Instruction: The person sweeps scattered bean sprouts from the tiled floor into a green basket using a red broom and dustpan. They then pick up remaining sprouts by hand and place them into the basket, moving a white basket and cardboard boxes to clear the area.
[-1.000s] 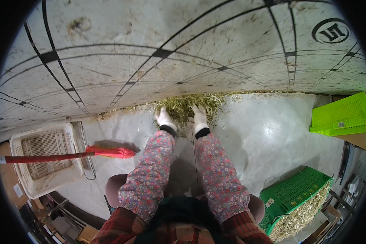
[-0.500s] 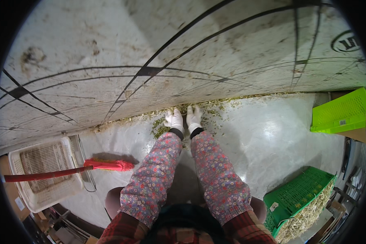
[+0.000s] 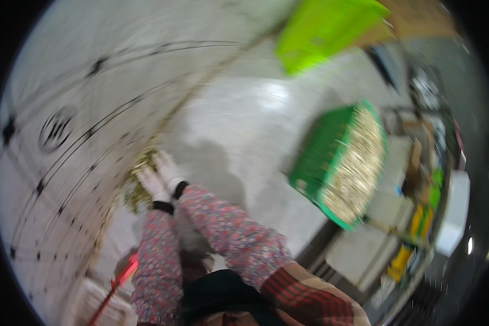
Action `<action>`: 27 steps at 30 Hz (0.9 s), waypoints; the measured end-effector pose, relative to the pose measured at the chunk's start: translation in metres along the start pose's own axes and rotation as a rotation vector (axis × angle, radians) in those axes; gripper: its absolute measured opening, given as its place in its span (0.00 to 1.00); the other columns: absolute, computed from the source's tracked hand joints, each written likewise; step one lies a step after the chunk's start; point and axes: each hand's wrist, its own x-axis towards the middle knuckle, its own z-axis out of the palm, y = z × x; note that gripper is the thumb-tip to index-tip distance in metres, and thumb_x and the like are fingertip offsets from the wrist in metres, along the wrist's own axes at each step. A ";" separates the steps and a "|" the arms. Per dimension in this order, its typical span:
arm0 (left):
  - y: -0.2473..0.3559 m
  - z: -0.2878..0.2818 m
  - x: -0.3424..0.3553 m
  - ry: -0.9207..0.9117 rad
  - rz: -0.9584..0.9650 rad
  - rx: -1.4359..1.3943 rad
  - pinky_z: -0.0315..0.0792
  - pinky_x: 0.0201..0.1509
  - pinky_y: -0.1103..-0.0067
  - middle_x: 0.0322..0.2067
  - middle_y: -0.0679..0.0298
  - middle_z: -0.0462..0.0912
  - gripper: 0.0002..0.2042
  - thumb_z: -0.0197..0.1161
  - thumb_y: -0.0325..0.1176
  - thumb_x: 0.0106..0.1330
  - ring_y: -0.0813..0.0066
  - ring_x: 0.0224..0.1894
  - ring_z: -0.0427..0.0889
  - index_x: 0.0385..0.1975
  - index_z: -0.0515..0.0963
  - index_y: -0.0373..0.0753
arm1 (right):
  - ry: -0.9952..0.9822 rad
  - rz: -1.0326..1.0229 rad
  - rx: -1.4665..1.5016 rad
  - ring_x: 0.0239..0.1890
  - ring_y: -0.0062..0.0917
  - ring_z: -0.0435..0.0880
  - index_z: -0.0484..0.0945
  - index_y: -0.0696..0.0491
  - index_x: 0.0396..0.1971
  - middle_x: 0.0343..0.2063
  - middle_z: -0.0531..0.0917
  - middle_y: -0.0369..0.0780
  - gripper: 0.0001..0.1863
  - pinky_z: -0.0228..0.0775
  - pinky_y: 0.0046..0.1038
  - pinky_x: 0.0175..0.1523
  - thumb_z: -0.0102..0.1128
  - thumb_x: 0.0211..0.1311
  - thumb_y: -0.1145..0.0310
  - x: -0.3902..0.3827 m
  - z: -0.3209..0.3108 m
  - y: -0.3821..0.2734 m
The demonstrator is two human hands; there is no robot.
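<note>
Both my hands wear white gloves with black cuffs and floral sleeves. My left hand [image 3: 148, 183] and my right hand [image 3: 167, 167] lie side by side, touching, on a small heap of yellow-green straw [image 3: 136, 196]. The heap lies where the pale floor sheet meets the line-marked grey wall panel [image 3: 65, 130]. The picture is motion-blurred, so the fingers' grip cannot be made out.
A green crate [image 3: 315, 157] filled with straw stands to the right on the glossy floor [image 3: 255, 108]. A lime-green box [image 3: 323, 27] is at the top. A red-handled broom [image 3: 120, 274] lies at lower left. Cluttered shelves and boxes [image 3: 413, 206] fill the right side.
The view has swung and tilted sharply to the right, bringing the green crate near the centre. My hands have stayed together on the straw, which has been drawn into a tighter heap.
</note>
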 end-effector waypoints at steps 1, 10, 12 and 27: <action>0.043 0.065 -0.059 0.063 -0.149 -0.006 0.67 0.56 0.70 0.54 0.53 0.67 0.20 0.43 0.40 0.70 0.63 0.51 0.71 0.55 0.60 0.34 | 0.089 0.013 0.061 0.60 0.40 0.63 0.68 0.56 0.54 0.56 0.68 0.48 0.26 0.52 0.31 0.64 0.47 0.63 0.54 -0.012 -0.043 -0.004; 0.112 0.308 -0.356 -0.557 -0.374 -0.173 0.71 0.47 0.76 0.44 0.62 0.73 0.12 0.48 0.37 0.69 0.74 0.43 0.74 0.47 0.67 0.38 | 0.678 -0.105 0.034 0.58 0.36 0.65 0.66 0.58 0.54 0.54 0.68 0.48 0.24 0.55 0.31 0.63 0.44 0.67 0.56 -0.181 -0.388 -0.135; 0.107 0.358 -0.418 -0.760 -0.310 -0.043 0.71 0.46 0.78 0.44 0.63 0.73 0.13 0.46 0.38 0.70 0.74 0.43 0.73 0.48 0.67 0.37 | 0.828 -0.080 -0.115 0.55 0.32 0.67 0.68 0.58 0.52 0.50 0.71 0.46 0.22 0.58 0.30 0.61 0.45 0.66 0.57 -0.211 -0.467 -0.130; 0.035 0.126 -0.270 -0.559 -0.294 0.675 0.68 0.55 0.78 0.48 0.55 0.76 0.19 0.59 0.30 0.61 0.70 0.50 0.75 0.51 0.70 0.32 | 1.036 0.056 0.253 0.45 0.19 0.75 0.75 0.59 0.47 0.43 0.79 0.38 0.17 0.65 0.22 0.52 0.56 0.62 0.65 -0.282 -0.510 -0.036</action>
